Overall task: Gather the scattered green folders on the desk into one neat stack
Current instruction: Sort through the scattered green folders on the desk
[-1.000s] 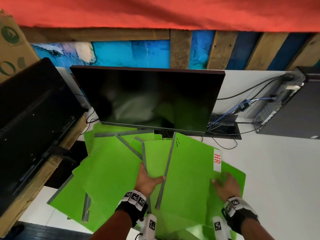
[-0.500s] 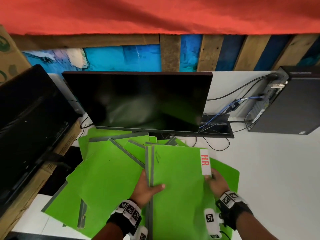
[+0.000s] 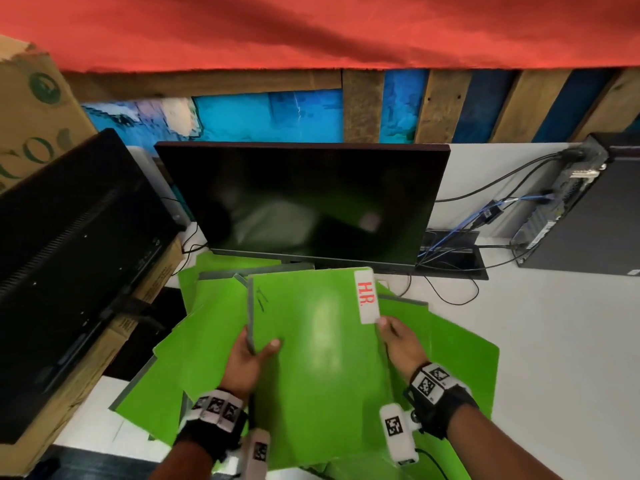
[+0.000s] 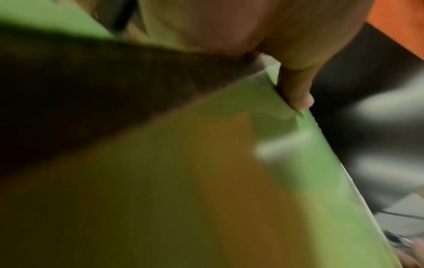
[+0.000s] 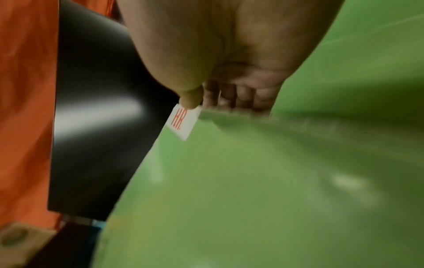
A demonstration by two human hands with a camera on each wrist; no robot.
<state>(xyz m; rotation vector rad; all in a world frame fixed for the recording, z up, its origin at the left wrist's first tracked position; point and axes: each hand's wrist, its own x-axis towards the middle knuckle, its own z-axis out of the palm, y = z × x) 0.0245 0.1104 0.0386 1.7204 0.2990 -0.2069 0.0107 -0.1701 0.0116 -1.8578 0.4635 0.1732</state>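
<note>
A green folder [image 3: 318, 344] with a white "HR." label [image 3: 366, 296] is lifted over the pile, held by both hands. My left hand [image 3: 249, 358] grips its grey spine, thumb on the cover. My right hand [image 3: 398, 337] pinches its right edge just below the label; in the right wrist view the thumb [image 5: 190, 101] sits on the label [image 5: 183, 121] with the fingers under the folder [image 5: 252, 181]. The left wrist view shows the thumb [image 4: 296, 90] on the folder's [image 4: 206, 172] edge. More green folders [image 3: 207, 323] lie fanned beneath, one [image 3: 457, 358] sticking out at the right.
A dark monitor [image 3: 304, 202] stands right behind the pile. A second black screen [image 3: 62, 244] sits on cardboard boxes at the left. At the far right a computer case [image 3: 588, 216] with cables [image 3: 485, 216] stands on the white desk [image 3: 554, 341].
The "HR." folder has been lifted and squared up, moving left over the pile. My right hand went from lying flat on a lower folder to pinching this one's right edge.
</note>
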